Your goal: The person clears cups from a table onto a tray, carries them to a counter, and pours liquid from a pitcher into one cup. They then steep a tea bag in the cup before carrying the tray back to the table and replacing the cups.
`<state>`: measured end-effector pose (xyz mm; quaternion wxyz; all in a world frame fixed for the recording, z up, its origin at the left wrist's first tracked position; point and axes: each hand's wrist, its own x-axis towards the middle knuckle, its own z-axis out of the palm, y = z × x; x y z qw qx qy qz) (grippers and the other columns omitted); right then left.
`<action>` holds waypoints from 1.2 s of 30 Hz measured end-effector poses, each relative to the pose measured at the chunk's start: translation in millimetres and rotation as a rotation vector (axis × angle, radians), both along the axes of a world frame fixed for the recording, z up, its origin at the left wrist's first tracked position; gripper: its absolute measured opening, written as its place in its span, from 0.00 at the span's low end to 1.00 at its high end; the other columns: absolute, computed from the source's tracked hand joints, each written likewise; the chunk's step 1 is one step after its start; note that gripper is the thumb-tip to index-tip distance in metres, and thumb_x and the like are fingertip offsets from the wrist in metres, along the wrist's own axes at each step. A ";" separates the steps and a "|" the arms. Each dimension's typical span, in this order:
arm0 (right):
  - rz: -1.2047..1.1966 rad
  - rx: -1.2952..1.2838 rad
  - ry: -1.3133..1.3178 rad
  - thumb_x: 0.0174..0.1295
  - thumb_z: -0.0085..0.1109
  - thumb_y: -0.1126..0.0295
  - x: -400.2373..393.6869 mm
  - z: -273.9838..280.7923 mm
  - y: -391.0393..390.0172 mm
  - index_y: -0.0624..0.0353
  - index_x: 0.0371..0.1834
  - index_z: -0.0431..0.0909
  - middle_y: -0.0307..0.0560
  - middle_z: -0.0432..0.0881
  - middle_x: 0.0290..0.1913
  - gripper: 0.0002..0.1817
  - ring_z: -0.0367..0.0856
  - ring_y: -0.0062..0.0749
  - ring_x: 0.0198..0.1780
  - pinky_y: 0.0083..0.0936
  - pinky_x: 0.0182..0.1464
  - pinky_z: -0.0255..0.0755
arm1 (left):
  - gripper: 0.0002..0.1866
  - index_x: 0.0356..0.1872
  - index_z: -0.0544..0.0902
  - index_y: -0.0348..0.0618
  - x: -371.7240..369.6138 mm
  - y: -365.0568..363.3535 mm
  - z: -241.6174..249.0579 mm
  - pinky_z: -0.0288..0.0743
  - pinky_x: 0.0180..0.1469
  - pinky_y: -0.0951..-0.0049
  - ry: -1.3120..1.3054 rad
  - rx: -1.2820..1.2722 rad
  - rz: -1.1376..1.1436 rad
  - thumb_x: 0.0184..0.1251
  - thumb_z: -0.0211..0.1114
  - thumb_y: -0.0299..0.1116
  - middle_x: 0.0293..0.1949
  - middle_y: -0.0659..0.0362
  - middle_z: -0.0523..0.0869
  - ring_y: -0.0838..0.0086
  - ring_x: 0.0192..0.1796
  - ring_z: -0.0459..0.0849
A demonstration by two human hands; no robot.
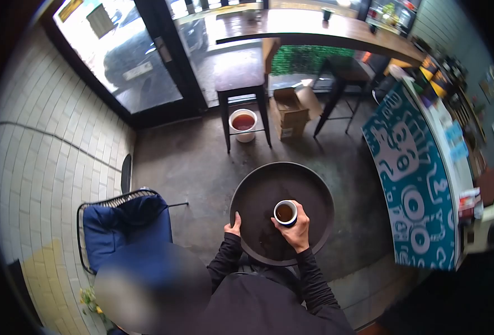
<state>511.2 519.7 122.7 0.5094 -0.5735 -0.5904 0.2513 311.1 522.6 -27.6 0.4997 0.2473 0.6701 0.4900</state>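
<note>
A round dark brown serving tray (258, 195) is held out in front of my body. My left hand (233, 224) grips its left rim, the thumb over the edge and the fingers hidden beneath. Over the tray, my right hand (298, 233) is wrapped round a small cup (285, 213) with a pale rim and brown liquid inside. Whether the cup's base touches the tray cannot be made out. Wet marks show on the tray's surface near the cup.
Ahead, a white bucket (243, 124) of reddish liquid stands beneath a metal stool (239, 84), beside an open cardboard box (289, 114). To the left is a chair with blue cushions (127, 220). A teal patterned counter (411, 184) borders the right; a glass door (129, 56) stands ahead left.
</note>
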 end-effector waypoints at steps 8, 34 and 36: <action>0.250 -0.106 -0.042 0.41 0.77 0.68 -28.1 1.5 165.6 0.64 0.47 0.74 0.47 0.82 0.38 0.29 0.83 0.32 0.40 0.26 0.46 0.76 | 0.36 0.20 0.81 0.32 -56.8 62.1 -82.3 0.73 0.30 0.71 0.451 -0.295 0.628 0.55 0.63 0.65 0.19 0.57 0.81 0.72 0.24 0.79; 0.151 -0.489 -0.181 0.40 0.78 0.63 -74.5 -465.2 628.0 0.66 0.41 0.79 0.46 0.84 0.40 0.26 0.82 0.30 0.40 0.27 0.47 0.73 | 0.30 0.45 0.75 0.29 -8.6 132.6 -152.7 0.75 0.42 0.71 -0.101 -0.742 0.681 0.63 0.62 0.54 0.39 0.51 0.82 0.68 0.36 0.80; 0.071 -0.633 -0.334 0.38 0.79 0.62 -69.0 -491.3 650.5 0.66 0.46 0.79 0.48 0.84 0.42 0.31 0.82 0.32 0.44 0.29 0.50 0.73 | 0.30 0.45 0.75 0.29 2.6 117.8 -152.3 0.74 0.41 0.72 -0.166 -0.656 0.564 0.64 0.62 0.54 0.39 0.51 0.81 0.69 0.39 0.79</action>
